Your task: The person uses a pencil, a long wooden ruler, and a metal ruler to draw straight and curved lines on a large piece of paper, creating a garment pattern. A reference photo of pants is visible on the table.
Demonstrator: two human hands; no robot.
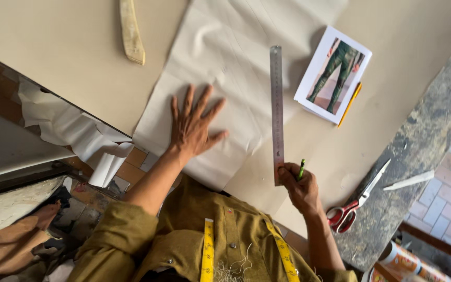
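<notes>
Beige bench [69, 47] | left hand [194, 125] flat, fingers spread on paper sheet [225, 57] | right hand [301, 185] grips steel ruler [276, 104] plus green pencil [301, 168] | ruler could skid, held only by its end

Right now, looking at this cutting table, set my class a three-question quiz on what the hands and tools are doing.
1. True or false: the left hand lies flat, fingers spread, on the cream fabric.
2. Which two things does the right hand hold? A) scissors and chalk B) steel ruler and green pen C) tape and photo
3. Fill in: the red-handled scissors lie to the ____ of the right hand.

Key: 1 true. 2 B: the steel ruler and green pen. 3 right.
</notes>
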